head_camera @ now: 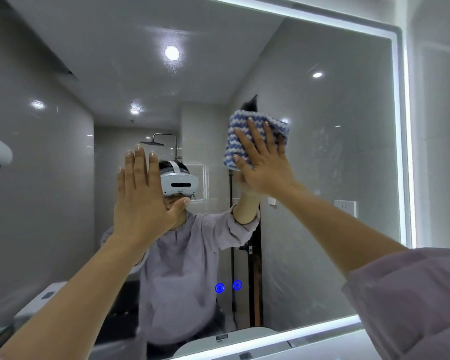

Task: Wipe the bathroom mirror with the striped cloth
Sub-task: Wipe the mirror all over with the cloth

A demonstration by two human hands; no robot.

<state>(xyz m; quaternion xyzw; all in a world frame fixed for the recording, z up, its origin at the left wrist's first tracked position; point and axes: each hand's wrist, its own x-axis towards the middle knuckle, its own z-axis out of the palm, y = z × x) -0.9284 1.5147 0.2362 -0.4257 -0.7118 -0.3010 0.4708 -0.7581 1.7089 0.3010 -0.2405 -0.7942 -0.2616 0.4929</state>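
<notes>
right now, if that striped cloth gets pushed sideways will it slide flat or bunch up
Likely floppy: the striped cloth sits folded, held flat by the right hand pressing it to the mirror. Its nubby weave probably drags, so edges may bunch.

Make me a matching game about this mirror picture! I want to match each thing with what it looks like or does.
Things:
1. striped cloth
2. left hand
3. right hand
4. round buttons

Matches:
a. glowing blue, low on the mirror
b. flat, holding nothing
c. blue and white
d. pressing on the cloth

Pairs: 1-c, 2-b, 3-d, 4-a
</notes>
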